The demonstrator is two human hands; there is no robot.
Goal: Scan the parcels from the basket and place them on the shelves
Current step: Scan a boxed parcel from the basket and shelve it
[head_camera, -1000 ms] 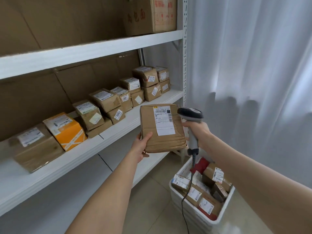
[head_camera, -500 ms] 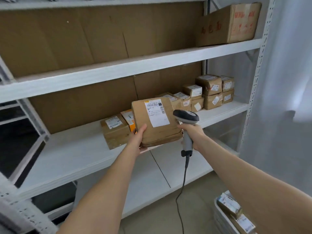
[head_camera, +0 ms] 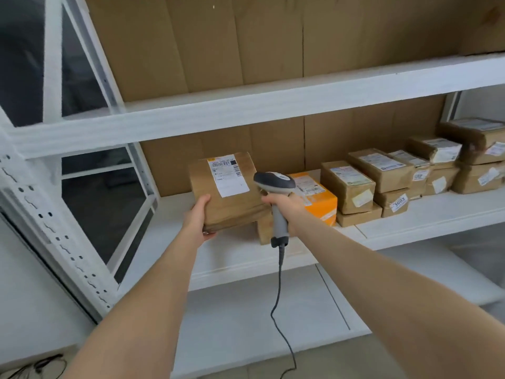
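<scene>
The flat brown cardboard parcel [head_camera: 228, 191], clamped at its lower-left corner by the left hand [head_camera: 198, 218], hangs over the white middle shelf [head_camera: 426, 214], just left of the orange box [head_camera: 318, 199]; the right hand [head_camera: 282, 205] grips the grey scanner [head_camera: 274, 184].

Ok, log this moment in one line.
left hand: holds parcel | right hand: holds scanner | parcel: at middle shelf, left of orange box
</scene>
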